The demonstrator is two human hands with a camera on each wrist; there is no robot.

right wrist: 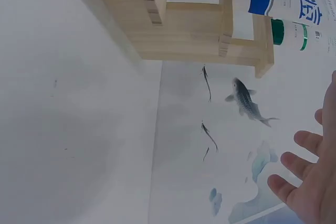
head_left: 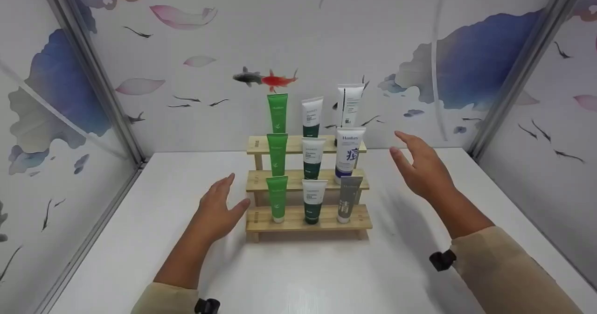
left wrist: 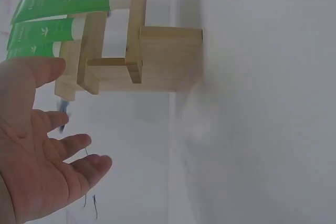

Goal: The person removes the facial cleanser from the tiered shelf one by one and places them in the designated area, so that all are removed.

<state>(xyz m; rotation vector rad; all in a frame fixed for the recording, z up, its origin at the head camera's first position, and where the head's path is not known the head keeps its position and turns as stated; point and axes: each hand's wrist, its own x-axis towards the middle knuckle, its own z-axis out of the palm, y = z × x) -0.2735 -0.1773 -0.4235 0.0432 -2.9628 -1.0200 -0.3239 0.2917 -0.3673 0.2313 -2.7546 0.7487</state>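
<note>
A three-tier wooden rack (head_left: pixel 309 218) stands on the white table, bearing upright squeeze tubes in three columns. Green tubes (head_left: pixel 278 196) fill the left column, and white tubes with dark green bottoms (head_left: pixel 312 197) the middle one. On the right, a grey tube (head_left: pixel 349 199) is at the front, a white and blue tube (head_left: pixel 347 153) on the middle tier, and a white tube (head_left: pixel 350 104) at the back. My left hand (head_left: pixel 217 211) hovers just left of the rack, fingers apart, holding nothing. My right hand (head_left: pixel 424 167) is raised to its right, also holding nothing.
Patterned panels (head_left: pixel 298 34) with painted fish and petals close off the back and both sides. Metal posts (head_left: pixel 102 76) mark the corners. White table surface (head_left: pixel 308 276) lies in front of the rack and to either side.
</note>
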